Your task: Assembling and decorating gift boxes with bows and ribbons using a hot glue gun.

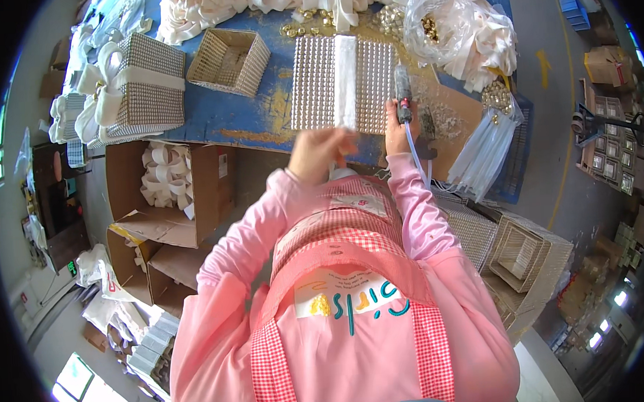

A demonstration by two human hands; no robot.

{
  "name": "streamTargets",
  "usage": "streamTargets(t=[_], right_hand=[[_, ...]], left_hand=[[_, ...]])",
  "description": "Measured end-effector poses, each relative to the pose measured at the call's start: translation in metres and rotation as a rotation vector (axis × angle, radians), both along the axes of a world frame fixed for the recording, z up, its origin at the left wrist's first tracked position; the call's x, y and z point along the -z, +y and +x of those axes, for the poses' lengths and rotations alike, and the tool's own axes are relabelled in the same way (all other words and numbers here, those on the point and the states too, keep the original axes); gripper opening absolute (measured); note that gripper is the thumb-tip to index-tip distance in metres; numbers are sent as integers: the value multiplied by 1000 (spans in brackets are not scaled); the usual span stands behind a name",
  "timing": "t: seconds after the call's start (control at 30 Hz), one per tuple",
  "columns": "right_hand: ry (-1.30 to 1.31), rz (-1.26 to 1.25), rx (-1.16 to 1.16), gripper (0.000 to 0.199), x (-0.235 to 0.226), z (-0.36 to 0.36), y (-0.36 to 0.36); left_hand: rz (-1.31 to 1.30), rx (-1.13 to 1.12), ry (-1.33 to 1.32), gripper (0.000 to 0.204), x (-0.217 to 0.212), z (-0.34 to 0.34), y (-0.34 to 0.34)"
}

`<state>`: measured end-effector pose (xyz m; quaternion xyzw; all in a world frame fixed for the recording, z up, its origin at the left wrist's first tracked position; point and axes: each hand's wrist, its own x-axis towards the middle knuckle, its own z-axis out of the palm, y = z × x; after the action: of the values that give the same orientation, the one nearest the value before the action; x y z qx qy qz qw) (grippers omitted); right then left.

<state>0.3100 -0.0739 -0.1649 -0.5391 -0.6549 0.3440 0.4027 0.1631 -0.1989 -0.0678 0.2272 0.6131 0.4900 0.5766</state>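
A square lid or panel [308, 79] covered in rows of pearly beads lies on the blue table in front of me. A white ribbon band [345, 78] runs down its middle. Close by the near edge of the panel is my left hand [321, 155], fingers curled together and slightly blurred; whatever they may hold is hidden. My right hand [401, 131] is closed around a glue gun [404, 100] at the panel's right edge. From the gun's near end a pale, translucent glue stick [416, 154] trails down past my wrist.
An open beaded box [230, 61] stands left of the panel, with a bow-tied beaded box [141, 87] farther left. Gold ornaments [307, 22] and ribbon piles [199, 12] lie behind. Bundled pale sticks [485, 154] lie right. Cartons [210, 184] and nested beaded boxes [525, 249] stand below.
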Motion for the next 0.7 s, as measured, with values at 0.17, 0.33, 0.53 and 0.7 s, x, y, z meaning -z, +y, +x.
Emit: streamTargets(t=[0.17,0.33,0.53,0.7], right_hand=[[-10,32,15,24,-5,-7,-5],[-30,17,38,24,-6,-8,-6],[-24,60,31,26,-7,-8,2],[-26,38,4,31,-8,-2,1]], left_hand=[[200,221,1640,49,28,-60,101],[-2,570,1728,62,53,-64,102],[49,685,1607,62,36,-32,55],[143,718,1474,60,23,-5,12]])
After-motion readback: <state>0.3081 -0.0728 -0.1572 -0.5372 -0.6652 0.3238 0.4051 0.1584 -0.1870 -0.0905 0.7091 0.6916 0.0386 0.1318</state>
